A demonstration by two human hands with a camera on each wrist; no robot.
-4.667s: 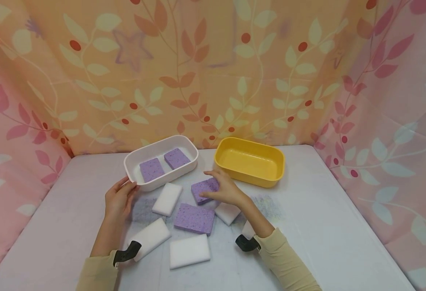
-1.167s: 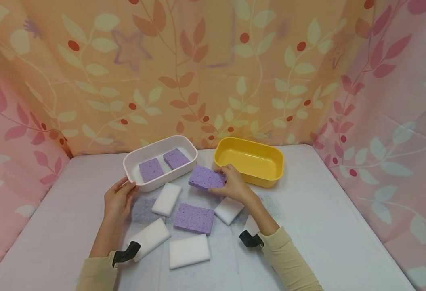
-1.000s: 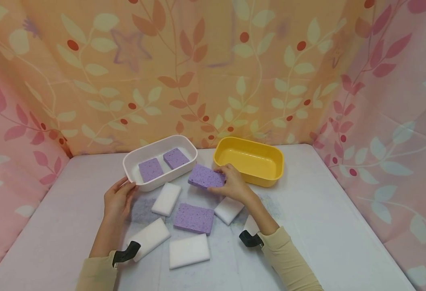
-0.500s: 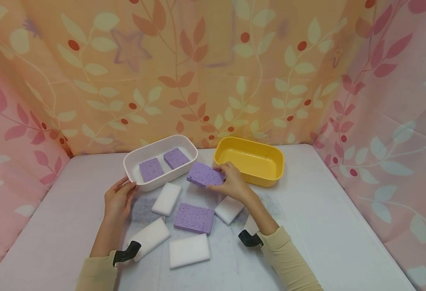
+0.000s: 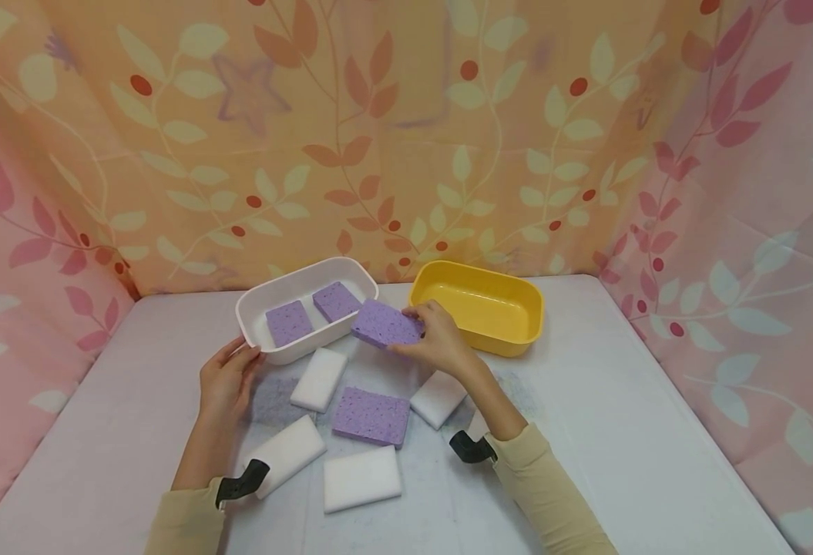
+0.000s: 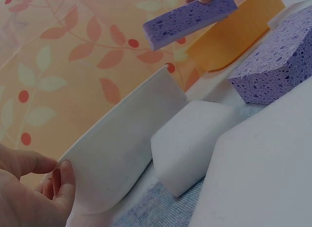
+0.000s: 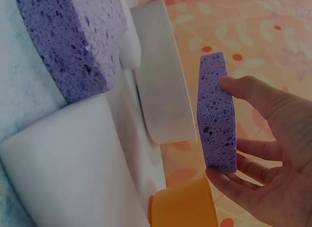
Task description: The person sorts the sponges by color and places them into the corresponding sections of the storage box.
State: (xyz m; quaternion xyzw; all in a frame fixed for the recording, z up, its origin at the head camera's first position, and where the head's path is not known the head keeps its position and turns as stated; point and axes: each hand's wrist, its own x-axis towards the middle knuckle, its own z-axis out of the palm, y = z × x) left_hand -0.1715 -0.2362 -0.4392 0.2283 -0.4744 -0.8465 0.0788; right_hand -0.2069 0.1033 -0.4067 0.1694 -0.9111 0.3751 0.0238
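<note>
1. Pinching a raised purple sponge (image 5: 385,324), the right hand (image 5: 441,343) sets its thumb on one long edge and its fingertips on the opposite one. The sponge is a flat rectangular slab, its faces and sides pitted with dark, uneven pores.
2. That slab hangs clear of the table (image 5: 607,401), slightly tilted, close by the right end of the white tray (image 5: 323,338).
3. Across from it, the left hand (image 5: 224,381) nips the tray's rim at the near left corner, thumb and fingers closed on the thin edge. The tray is smooth-walled and oblong with rounded corners.
4. Inside the tray lie two more porous slabs, a left inner sponge (image 5: 288,323) and a right inner sponge (image 5: 337,301), flat and apart.
5. To the right of the lifted sponge stands the yellow tray (image 5: 482,312), glossy, of the same rounded oblong shape.
6. In front of the trays, another purple slab, the loose sponge (image 5: 371,417), lies flat amid five plain white blocks (image 5: 362,479), smooth and straight-edged; one is partly hidden by the right forearm.
7. Beige sleeves (image 5: 552,493) cover the forearms, a black fitting (image 5: 472,447) at each wrist.
8. Behind everything hangs an orange curtain (image 5: 406,154) printed with leaves and red dots, with pink leafy cloth (image 5: 746,270) at the sides.
</note>
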